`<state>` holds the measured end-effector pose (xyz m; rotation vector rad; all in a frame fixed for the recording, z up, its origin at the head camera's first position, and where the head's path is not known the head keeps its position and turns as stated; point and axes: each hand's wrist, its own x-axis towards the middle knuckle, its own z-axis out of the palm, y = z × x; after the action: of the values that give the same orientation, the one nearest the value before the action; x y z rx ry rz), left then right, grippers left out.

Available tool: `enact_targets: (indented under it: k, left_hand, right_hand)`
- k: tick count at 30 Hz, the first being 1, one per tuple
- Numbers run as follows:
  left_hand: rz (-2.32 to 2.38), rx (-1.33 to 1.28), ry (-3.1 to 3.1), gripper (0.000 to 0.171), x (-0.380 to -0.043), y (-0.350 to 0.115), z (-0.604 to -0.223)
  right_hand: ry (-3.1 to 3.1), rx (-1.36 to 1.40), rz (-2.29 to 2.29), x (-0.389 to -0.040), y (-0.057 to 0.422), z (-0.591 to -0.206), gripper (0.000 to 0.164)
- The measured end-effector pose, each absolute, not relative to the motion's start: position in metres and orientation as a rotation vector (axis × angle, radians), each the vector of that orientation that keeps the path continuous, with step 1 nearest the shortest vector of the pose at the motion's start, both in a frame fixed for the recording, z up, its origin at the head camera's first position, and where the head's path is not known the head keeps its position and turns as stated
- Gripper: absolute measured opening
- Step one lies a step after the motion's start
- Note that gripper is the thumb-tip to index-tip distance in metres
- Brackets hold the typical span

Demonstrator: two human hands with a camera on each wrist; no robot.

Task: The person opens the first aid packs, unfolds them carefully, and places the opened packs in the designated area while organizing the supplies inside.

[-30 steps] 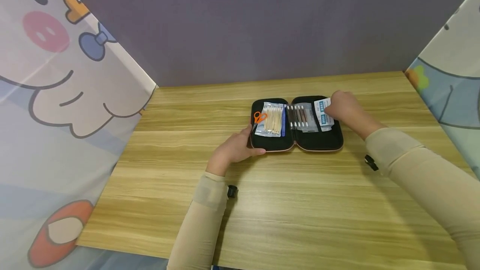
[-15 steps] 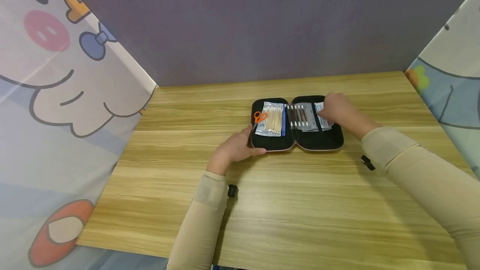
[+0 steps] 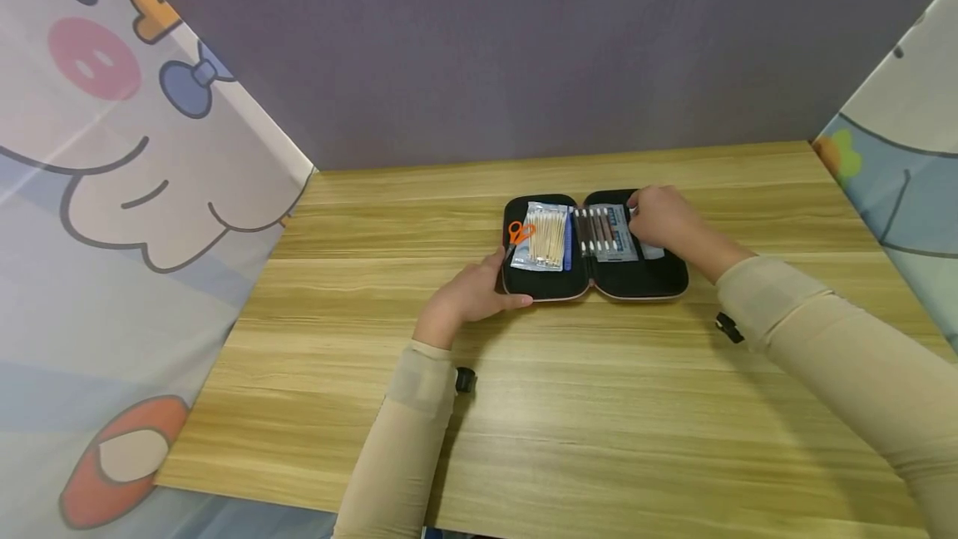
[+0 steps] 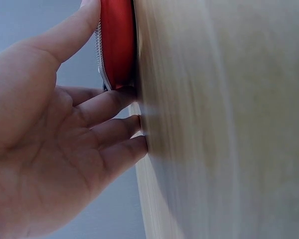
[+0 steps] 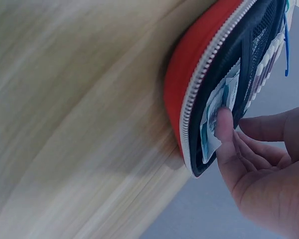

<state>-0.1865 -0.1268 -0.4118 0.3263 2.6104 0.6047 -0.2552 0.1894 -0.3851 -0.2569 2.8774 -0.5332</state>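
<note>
A red zip case [image 3: 647, 279] with a black lining lies spread on the table. My left hand [image 3: 467, 294] holds its near left corner, thumb along the near edge and fingers down the left side. In the left wrist view its fingertips reach the tabletop beside the red shell [image 4: 118, 42]. My right hand [image 3: 662, 219] reaches over the case's right half. In the right wrist view one fingertip presses on a white printed packet [image 5: 212, 142] tucked by a black strap [image 5: 246, 55]; another digit reaches the strap, apart from that fingertip. The hand partly hides the packet.
The case's left half holds orange-handled scissors [image 3: 518, 233], a bag of cotton swabs [image 3: 547, 239] and a blue strip [image 3: 568, 241]. Several brown-middled swabs [image 3: 601, 231] lie right of the fold. A grey wall [image 3: 479, 48] rises behind the table [image 3: 569, 422].
My right hand has moved left across the right half. The white packet has slid left under the strap, its blue print now showing beside the brown swabs. My left hand stays put.
</note>
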Motion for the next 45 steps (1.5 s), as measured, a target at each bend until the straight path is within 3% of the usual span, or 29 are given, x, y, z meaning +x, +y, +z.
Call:
enact_targets:
  k: [20,36,45]
  left_hand:
    - [0.634,0.329,2.607,0.114,-0.185,-0.127,-0.411]
    - [0.613,0.300,2.598,0.113,-0.185,-0.126,-0.409]
    - [0.610,0.303,2.599,0.114,-0.186,-0.127,-0.410]
  right_hand:
    - [2.878,-0.380,-0.611,-0.228,0.141,-0.367,0.041]
    - [2.818,-0.194,-0.401,-0.239,0.153,-0.384,0.062]
    - [2.828,-0.181,-0.491,-0.244,0.161,-0.388,0.057]
